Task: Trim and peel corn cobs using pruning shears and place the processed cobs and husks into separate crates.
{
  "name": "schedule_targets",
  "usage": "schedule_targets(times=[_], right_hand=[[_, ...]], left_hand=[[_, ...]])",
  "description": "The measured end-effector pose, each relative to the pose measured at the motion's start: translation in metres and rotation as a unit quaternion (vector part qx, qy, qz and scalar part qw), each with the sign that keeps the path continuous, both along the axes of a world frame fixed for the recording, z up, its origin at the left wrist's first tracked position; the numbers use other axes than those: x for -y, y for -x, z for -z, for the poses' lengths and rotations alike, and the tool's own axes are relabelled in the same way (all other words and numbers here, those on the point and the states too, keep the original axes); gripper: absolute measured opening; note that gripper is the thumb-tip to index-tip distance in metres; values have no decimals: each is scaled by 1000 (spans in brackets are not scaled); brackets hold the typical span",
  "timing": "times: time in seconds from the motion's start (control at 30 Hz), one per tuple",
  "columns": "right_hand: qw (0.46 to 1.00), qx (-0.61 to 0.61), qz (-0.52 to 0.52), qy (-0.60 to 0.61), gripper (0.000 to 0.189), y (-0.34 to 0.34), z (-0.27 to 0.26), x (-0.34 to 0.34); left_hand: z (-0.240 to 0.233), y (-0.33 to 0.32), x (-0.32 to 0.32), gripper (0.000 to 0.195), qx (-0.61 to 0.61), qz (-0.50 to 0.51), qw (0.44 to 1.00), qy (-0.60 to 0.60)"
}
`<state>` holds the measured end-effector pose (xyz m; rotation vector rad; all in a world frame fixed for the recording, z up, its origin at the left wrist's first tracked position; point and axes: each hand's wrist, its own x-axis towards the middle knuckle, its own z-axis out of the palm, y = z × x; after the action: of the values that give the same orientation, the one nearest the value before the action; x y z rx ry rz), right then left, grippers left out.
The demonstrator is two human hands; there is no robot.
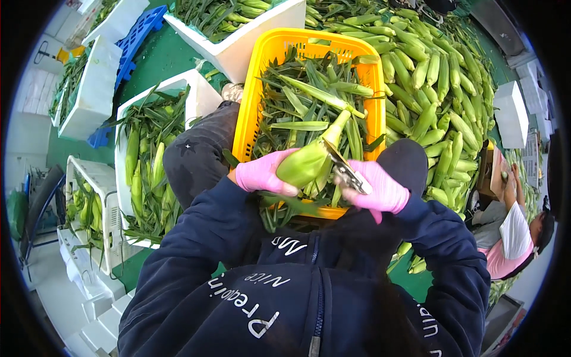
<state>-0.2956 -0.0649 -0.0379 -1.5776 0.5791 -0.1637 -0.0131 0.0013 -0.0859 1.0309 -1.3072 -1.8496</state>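
My left hand (266, 173), in a pink glove with bare-looking fingertips, grips a green ear of corn in its husk (303, 166) by its thick lower part. The ear's narrow pale end points up and right over a yellow plastic crate (245, 114). In my right hand (377, 185), also in a pink glove, is a metal cutting tool (351, 175), whose dark blade lies against the ear's right side. Whether it is a knife or pruning shears I cannot tell. Loose husk leaves (296, 105) fill the crate between my knees.
A large heap of corn ears (439, 85) lies to the right of the crate. White foam boxes (200, 96) with corn and leaves stand at the left and top, beside a white plastic basket (89, 169). Another person (506, 227) sits at the far right.
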Motion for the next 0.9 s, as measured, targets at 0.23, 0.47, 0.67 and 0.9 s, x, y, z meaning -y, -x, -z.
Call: schedule_targets(times=[0.23, 0.47, 0.67, 0.9], right_hand=[[936, 124, 135, -299, 28, -22, -18, -52], [906, 320, 177, -213, 34, -46, -3, -57], [741, 463, 314, -370, 21, -20, -1, -15], [699, 237, 270, -618, 23, 3, 72, -21]], left_hand=[[13, 40, -4, 116, -38, -96, 989, 102], [29, -13, -39, 64, -135, -234, 959, 80], [-10, -28, -17, 45, -10, -518, 835, 188], [-17, -12, -10, 55, -122, -497, 835, 202]])
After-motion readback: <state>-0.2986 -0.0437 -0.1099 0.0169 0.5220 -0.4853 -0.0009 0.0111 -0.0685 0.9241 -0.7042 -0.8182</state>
